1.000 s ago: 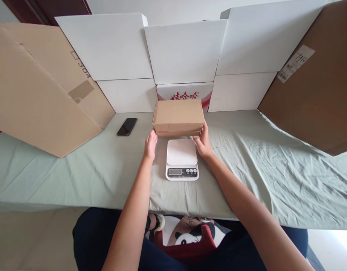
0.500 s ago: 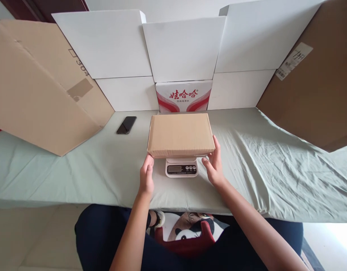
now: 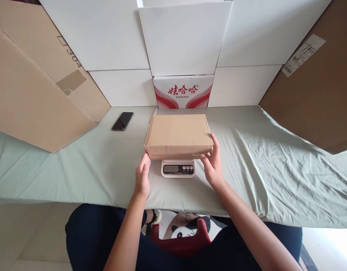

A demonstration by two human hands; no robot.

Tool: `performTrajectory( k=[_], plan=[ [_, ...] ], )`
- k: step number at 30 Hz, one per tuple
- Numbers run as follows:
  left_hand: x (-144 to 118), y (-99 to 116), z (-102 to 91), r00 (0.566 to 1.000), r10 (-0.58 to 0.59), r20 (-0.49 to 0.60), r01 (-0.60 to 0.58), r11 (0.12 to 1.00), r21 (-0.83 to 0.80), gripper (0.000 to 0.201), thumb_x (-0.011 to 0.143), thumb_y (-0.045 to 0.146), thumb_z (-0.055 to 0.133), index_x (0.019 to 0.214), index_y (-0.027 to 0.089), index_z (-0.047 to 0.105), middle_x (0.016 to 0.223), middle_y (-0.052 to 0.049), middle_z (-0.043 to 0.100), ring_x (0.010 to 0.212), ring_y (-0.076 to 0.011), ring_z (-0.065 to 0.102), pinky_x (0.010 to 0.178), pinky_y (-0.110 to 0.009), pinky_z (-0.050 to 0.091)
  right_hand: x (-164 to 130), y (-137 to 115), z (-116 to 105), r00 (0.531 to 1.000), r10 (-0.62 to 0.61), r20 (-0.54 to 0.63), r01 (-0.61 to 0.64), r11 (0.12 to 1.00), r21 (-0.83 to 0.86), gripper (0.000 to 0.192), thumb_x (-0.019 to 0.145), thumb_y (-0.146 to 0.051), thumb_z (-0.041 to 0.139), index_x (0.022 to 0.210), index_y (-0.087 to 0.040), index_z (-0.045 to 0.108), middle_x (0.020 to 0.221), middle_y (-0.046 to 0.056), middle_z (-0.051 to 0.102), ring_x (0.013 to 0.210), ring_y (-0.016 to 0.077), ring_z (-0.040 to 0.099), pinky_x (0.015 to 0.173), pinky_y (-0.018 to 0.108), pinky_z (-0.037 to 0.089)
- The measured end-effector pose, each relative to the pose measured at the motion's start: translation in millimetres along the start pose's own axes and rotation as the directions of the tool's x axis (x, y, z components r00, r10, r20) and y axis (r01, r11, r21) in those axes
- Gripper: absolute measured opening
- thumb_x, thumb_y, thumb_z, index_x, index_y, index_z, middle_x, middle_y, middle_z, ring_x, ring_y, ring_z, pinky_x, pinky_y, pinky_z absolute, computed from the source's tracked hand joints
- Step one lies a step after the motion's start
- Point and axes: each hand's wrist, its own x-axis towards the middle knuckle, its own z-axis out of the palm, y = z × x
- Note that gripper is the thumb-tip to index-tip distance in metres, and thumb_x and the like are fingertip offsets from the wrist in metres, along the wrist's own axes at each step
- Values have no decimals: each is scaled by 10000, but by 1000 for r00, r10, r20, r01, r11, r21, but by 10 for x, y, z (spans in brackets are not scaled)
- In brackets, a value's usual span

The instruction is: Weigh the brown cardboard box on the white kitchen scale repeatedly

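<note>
A closed brown cardboard box (image 3: 179, 131) is over a small white digital scale (image 3: 178, 174), covering its platform; whether it rests fully on it I cannot tell. The scale's display and round buttons show below the box's front edge. My left hand (image 3: 142, 174) grips the box's front left lower corner, its fingers partly hidden behind and under it. At the front right corner, my right hand (image 3: 213, 163) holds the box, with fingers along the right side and the thumb near the lower front edge.
A black phone (image 3: 123, 121) lies left of the box on the green cloth (image 3: 85, 169). White boxes (image 3: 184, 41) and a red-and-white printed carton (image 3: 183, 92) stand behind. Large cardboard panels flank the left (image 3: 40, 82) and right (image 3: 311, 86).
The view has tipped downward a little. More of the cardboard box's front face shows, and my right thumb is now nearer its lower edge. Both hands stay at the box's sides.
</note>
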Motion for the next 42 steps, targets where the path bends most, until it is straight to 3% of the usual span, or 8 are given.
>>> performTrajectory(
  k=[7, 12, 18, 27, 37, 42],
  plan=[
    [14, 33, 22, 1000, 7, 22, -7, 1000, -6, 787, 927, 715, 493, 1527, 206, 521, 1611, -164, 489, 1541, -342, 389, 1282, -505, 300, 5, -29, -5, 1000, 14, -19, -14, 1000, 4, 698, 946, -409, 555, 1585, -427, 275, 1651, 68, 308, 1401, 319, 513, 1101, 587, 541],
    [18, 27, 21, 1000, 11, 20, -11, 1000, -9, 800, 928, 715, 497, 1528, 186, 518, 1615, -176, 477, 1535, -350, 398, 1277, -517, 306, 7, -43, -21, 998, 43, -42, -43, 999, 6, 673, 957, -472, 551, 1582, -417, 310, 1625, 67, 369, 1442, 323, 490, 1116, 581, 527],
    [23, 30, 26, 996, 87, 33, -86, 996, -25, 745, 965, 668, 474, 1560, 219, 476, 1645, -139, 442, 1561, -327, 350, 1287, -490, 296, -2, -52, -43, 994, 32, -101, -36, 999, -38, 716, 972, -569, 509, 1617, -404, 244, 1628, 93, 372, 1479, 342, 448, 1143, 631, 481],
    [39, 22, 38, 994, 108, 34, -107, 994, -25, 737, 972, 656, 471, 1566, 219, 468, 1648, -131, 440, 1559, -321, 359, 1285, -481, 303, -1, -5, -54, 997, 11, -76, -17, 997, -72, 694, 993, -564, 471, 1623, -402, 228, 1704, 73, 293, 1537, 357, 394, 1155, 613, 478],
    [50, -1, 39, 992, 108, 69, -106, 994, -21, 740, 971, 661, 465, 1560, 213, 474, 1635, -145, 459, 1560, -333, 355, 1279, -504, 308, 8, -32, -40, 999, -27, -28, 24, 994, -103, 681, 1018, -487, 457, 1640, -346, 216, 1718, 73, 300, 1501, 329, 456, 1162, 571, 492],
    [32, 30, 44, 990, 89, 106, -89, 996, -3, 765, 958, 676, 478, 1553, 194, 482, 1631, -165, 461, 1563, -350, 344, 1281, -520, 295, 1, -44, -35, 999, -38, -32, 33, 987, -159, 714, 1002, -497, 474, 1639, -398, 169, 1718, 39, 293, 1512, 307, 445, 1190, 564, 473]
  ],
)
